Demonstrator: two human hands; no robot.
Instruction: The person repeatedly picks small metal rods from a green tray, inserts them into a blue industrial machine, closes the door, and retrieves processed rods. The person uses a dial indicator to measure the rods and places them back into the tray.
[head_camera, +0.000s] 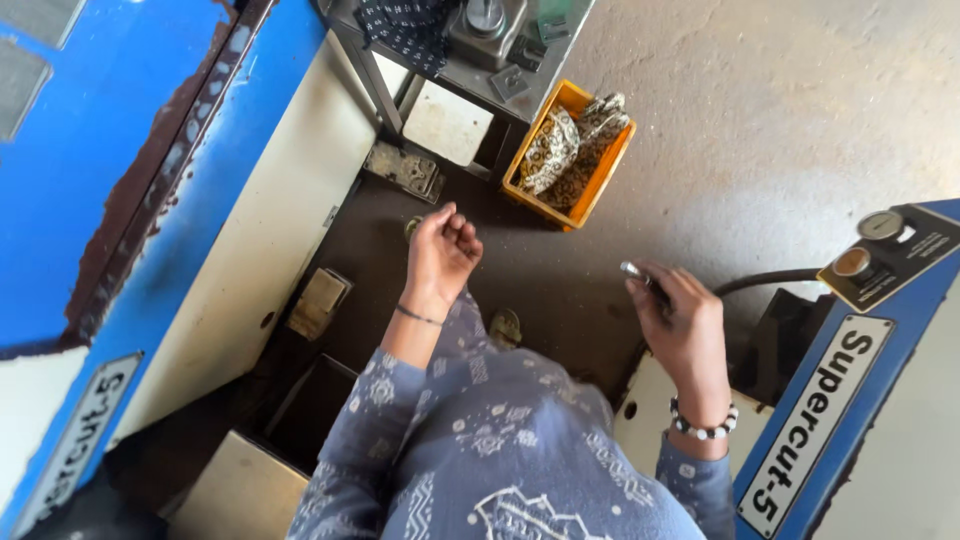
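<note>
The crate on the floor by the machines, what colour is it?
The crate is orange, holding patterned black-and-cream pieces; it shows best in the head view.

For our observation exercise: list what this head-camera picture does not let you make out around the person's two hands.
- Right hand: it grips a small metal thing; the fingers cover most of it, so its kind is unclear.
- Left hand: loosely curled; whether it holds anything is hidden.
- Orange crate: patterned pieces inside, too small to identify.
- Blue machine: cut off by the left edge.
</note>
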